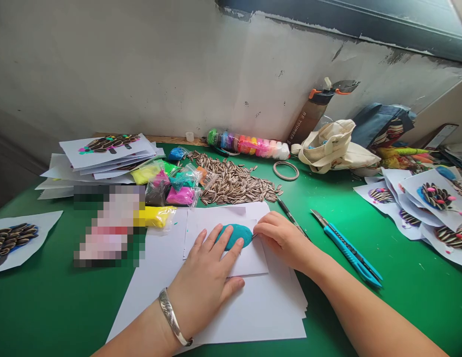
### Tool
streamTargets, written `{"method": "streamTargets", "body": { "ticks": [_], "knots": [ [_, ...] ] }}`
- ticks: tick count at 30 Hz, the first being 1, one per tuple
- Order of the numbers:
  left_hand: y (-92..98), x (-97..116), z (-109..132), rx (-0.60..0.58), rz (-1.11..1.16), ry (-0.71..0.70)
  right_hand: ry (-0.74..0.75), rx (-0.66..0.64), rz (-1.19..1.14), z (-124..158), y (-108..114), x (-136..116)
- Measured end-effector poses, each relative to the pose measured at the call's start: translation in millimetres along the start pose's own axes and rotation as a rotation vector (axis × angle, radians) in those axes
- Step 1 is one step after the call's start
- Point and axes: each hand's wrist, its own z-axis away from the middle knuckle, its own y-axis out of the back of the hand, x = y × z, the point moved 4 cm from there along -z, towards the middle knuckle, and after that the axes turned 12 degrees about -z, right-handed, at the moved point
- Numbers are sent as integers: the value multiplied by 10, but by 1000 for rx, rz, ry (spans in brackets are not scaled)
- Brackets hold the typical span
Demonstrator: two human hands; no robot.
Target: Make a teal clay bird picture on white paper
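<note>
A flattened oval of teal-blue clay (241,235) lies on a small white paper sheet (249,267), which rests on a stack of larger white sheets (268,317). My left hand (206,275), a silver bangle at its wrist, is spread flat with its fingers over the clay's left part and the paper. At the clay's right edge, my right hand (283,235) is closed in a pinch. Between its fingertips shows a small dark sliver that looks like a sunflower seed (254,236), mostly hidden, its tip touching the clay. Behind the sheets spreads a pile of sunflower seeds (234,181).
Clay bags (156,216) lie left of the seeds, near stacked seed pictures (107,148). A pen (290,215), a blue utility knife (346,248) with its blade out and a tape roll (286,170) lie rightward. A bottle (308,116) and cloth bag (331,146) stand behind.
</note>
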Motion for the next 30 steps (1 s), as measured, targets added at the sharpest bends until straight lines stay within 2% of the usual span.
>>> {"method": "streamTargets", "body": {
  "ticks": [6,12,30],
  "knots": [
    [-5,2,17,18,8,-1,-20,61,-76,-7,21,17],
    [-12,5,-9,19,6,-2,-2,11,-24,-9,-1,8],
    [-11,5,-3,4,-7,1,-1,37,-64,-8,5,19]
  ]
}}
